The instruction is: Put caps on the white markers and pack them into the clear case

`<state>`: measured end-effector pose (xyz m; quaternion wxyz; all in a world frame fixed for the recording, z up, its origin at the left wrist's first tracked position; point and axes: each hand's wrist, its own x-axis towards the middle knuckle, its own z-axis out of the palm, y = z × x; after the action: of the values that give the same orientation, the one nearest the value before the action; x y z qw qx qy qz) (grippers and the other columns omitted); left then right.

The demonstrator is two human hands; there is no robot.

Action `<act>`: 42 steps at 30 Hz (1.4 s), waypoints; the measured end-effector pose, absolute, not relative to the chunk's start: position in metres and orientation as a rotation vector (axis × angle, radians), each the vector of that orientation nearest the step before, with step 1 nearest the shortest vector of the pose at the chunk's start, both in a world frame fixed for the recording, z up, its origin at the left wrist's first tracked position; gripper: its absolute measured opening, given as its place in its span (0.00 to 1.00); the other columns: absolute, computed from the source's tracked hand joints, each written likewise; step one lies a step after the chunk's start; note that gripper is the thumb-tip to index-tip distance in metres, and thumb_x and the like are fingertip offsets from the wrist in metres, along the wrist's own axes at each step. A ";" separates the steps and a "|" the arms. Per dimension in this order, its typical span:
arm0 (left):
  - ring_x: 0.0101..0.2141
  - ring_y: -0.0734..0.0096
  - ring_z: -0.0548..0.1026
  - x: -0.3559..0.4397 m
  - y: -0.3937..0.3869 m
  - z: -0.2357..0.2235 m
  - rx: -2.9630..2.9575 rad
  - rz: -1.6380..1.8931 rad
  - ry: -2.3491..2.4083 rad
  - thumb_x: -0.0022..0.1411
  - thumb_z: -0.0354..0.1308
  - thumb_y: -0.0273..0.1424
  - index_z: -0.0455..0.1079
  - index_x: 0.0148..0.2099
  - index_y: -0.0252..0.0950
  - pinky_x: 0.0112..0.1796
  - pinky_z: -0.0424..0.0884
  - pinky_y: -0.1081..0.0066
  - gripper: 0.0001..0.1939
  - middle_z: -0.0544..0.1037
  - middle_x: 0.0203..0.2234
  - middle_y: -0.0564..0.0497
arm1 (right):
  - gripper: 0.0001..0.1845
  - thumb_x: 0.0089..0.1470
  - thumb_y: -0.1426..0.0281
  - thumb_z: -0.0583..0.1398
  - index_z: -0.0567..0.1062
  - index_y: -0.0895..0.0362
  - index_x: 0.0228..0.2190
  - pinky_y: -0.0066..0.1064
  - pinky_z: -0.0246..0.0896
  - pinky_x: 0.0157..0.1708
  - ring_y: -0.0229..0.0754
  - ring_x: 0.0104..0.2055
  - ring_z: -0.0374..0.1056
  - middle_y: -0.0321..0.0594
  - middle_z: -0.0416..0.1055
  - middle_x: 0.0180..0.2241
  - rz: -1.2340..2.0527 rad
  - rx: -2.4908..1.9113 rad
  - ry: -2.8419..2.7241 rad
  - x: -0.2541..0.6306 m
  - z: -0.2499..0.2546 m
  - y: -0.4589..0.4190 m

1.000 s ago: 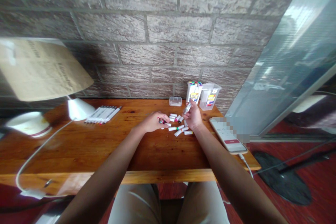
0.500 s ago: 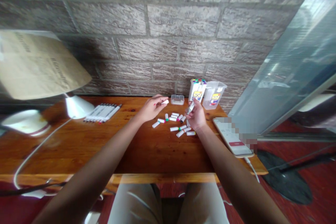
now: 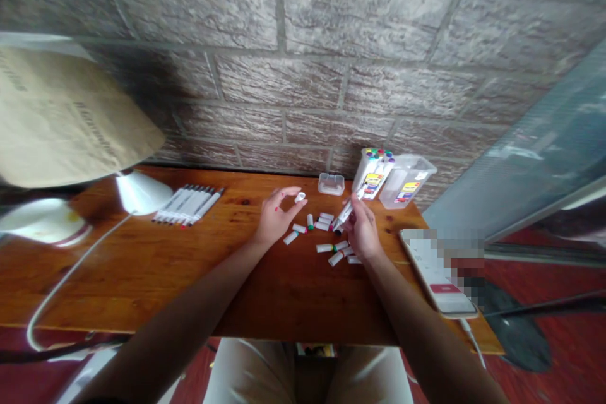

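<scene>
Between thumb and forefinger, my left hand (image 3: 278,218) pinches a small white marker cap (image 3: 300,197), its hollow end showing. My right hand (image 3: 363,227) grips a white marker (image 3: 344,213), tilted with its lower end toward the left. Several loose marker caps (image 3: 324,247), white with coloured ends, lie scattered on the wooden table (image 3: 246,303) between and below my hands. Behind my right hand stands a clear case full of markers (image 3: 374,173) with coloured ends. An open clear container (image 3: 406,183) is beside it.
A small clear box (image 3: 331,184) sits near the brick wall. Several white markers (image 3: 187,205) lie in a row at the left, beside a lamp (image 3: 142,192) and a white cup (image 3: 45,224). At the right edge rests a phone (image 3: 438,278) with a cable.
The view has shifted, so the table's things appear somewhat lower and farther right. My left hand has turned the cap so its hollow end shows. The marker stays in my right hand.
</scene>
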<state>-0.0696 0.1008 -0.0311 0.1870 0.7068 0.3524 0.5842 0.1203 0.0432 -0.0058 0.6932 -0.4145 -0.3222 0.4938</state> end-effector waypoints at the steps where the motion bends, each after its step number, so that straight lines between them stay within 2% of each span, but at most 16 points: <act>1: 0.43 0.66 0.78 -0.069 0.098 -0.029 2.030 1.662 0.980 0.61 0.65 0.35 0.74 0.44 0.38 0.48 0.73 0.64 0.10 0.81 0.40 0.48 | 0.22 0.46 0.50 0.68 0.73 0.56 0.25 0.22 0.41 0.13 0.29 0.15 0.45 0.25 0.52 0.14 1.102 -0.934 -0.727 0.120 -0.005 0.041; 7: 0.39 0.65 0.78 -0.066 0.082 -0.020 2.143 1.654 0.831 0.62 0.64 0.33 0.75 0.42 0.39 0.45 0.73 0.62 0.06 0.82 0.35 0.49 | 0.21 0.48 0.49 0.67 0.76 0.55 0.30 0.23 0.50 0.17 0.30 0.18 0.53 0.28 0.58 0.17 1.069 -0.961 -0.852 0.112 0.003 0.024; 12: 0.40 0.65 0.80 -0.066 0.077 -0.021 2.079 1.598 0.920 0.64 0.62 0.36 0.74 0.42 0.40 0.46 0.75 0.61 0.07 0.82 0.37 0.49 | 0.19 0.54 0.50 0.63 0.76 0.54 0.34 0.24 0.42 0.15 0.29 0.16 0.47 0.28 0.60 0.17 0.961 -0.943 -0.945 0.105 0.026 0.034; 14: 0.38 0.67 0.80 -0.067 0.076 -0.024 2.030 1.617 0.960 0.63 0.62 0.37 0.74 0.43 0.40 0.43 0.77 0.64 0.08 0.82 0.36 0.50 | 0.19 0.54 0.50 0.63 0.75 0.53 0.34 0.25 0.42 0.15 0.30 0.17 0.49 0.30 0.63 0.20 0.925 -0.937 -0.943 0.103 0.040 0.045; 18: 0.31 0.71 0.78 -0.068 0.075 -0.028 1.959 1.676 1.035 0.62 0.64 0.40 0.74 0.42 0.39 0.36 0.77 0.69 0.11 0.81 0.34 0.51 | 0.20 0.54 0.49 0.61 0.75 0.52 0.34 0.25 0.44 0.15 0.30 0.17 0.52 0.30 0.64 0.20 0.844 -0.920 -0.890 0.103 0.055 0.060; 20: 0.28 0.73 0.77 -0.067 0.077 -0.027 1.959 1.673 1.046 0.62 0.64 0.40 0.74 0.42 0.38 0.33 0.75 0.72 0.12 0.81 0.33 0.51 | 0.20 0.53 0.49 0.62 0.75 0.53 0.33 0.24 0.46 0.16 0.30 0.18 0.54 0.30 0.63 0.20 0.787 -0.945 -0.823 0.104 0.050 0.059; 23: 0.27 0.75 0.75 -0.061 0.082 -0.021 2.020 1.609 0.986 0.63 0.62 0.40 0.75 0.43 0.38 0.31 0.73 0.74 0.12 0.81 0.31 0.52 | 0.21 0.51 0.50 0.64 0.71 0.55 0.26 0.23 0.51 0.19 0.31 0.20 0.55 0.29 0.60 0.19 0.732 -0.988 -0.796 0.106 0.037 0.052; 26: 0.28 0.74 0.76 -0.049 0.085 -0.018 2.091 1.528 0.913 0.64 0.61 0.40 0.75 0.45 0.38 0.33 0.73 0.74 0.12 0.82 0.32 0.52 | 0.21 0.51 0.51 0.64 0.69 0.55 0.23 0.23 0.51 0.19 0.31 0.20 0.54 0.28 0.58 0.18 0.698 -0.979 -0.822 0.109 0.029 0.048; 29: 0.27 0.75 0.76 -0.041 0.083 -0.021 2.105 1.565 0.886 0.65 0.60 0.38 0.75 0.47 0.39 0.32 0.73 0.75 0.11 0.82 0.32 0.52 | 0.19 0.54 0.52 0.62 0.72 0.54 0.27 0.23 0.50 0.19 0.31 0.19 0.53 0.27 0.57 0.17 0.688 -0.984 -0.813 0.114 0.029 0.048; 31: 0.32 0.73 0.79 -0.042 0.079 -0.024 2.151 1.576 0.809 0.68 0.57 0.35 0.73 0.50 0.38 0.37 0.74 0.75 0.11 0.82 0.37 0.49 | 0.18 0.54 0.52 0.62 0.73 0.55 0.28 0.23 0.51 0.20 0.31 0.19 0.54 0.28 0.58 0.17 0.674 -0.991 -0.801 0.117 0.030 0.050; 33: 0.34 0.73 0.79 -0.046 0.075 -0.026 2.247 1.573 0.733 0.68 0.57 0.33 0.72 0.52 0.38 0.37 0.74 0.75 0.12 0.82 0.37 0.48 | 0.18 0.54 0.53 0.62 0.73 0.56 0.27 0.23 0.52 0.20 0.31 0.19 0.54 0.28 0.58 0.17 0.656 -0.984 -0.792 0.119 0.031 0.051; 37: 0.35 0.73 0.79 -0.054 0.067 -0.021 2.263 1.664 0.787 0.68 0.56 0.31 0.71 0.52 0.36 0.37 0.75 0.76 0.12 0.82 0.37 0.49 | 0.19 0.53 0.52 0.63 0.73 0.56 0.28 0.22 0.48 0.19 0.30 0.18 0.51 0.25 0.55 0.16 0.677 -0.975 -0.755 0.120 0.031 0.052; 42: 0.38 0.73 0.80 -0.050 0.056 -0.016 2.202 1.626 0.850 0.68 0.57 0.31 0.71 0.53 0.35 0.41 0.75 0.77 0.12 0.82 0.40 0.48 | 0.21 0.53 0.51 0.63 0.73 0.57 0.30 0.21 0.50 0.19 0.30 0.18 0.54 0.26 0.58 0.16 0.709 -0.995 -0.717 0.113 0.033 0.047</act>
<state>-0.0499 0.0560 -0.0165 0.1375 0.7610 0.2937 0.5619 0.1128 0.0473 0.0332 0.7595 -0.4570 -0.3291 0.3256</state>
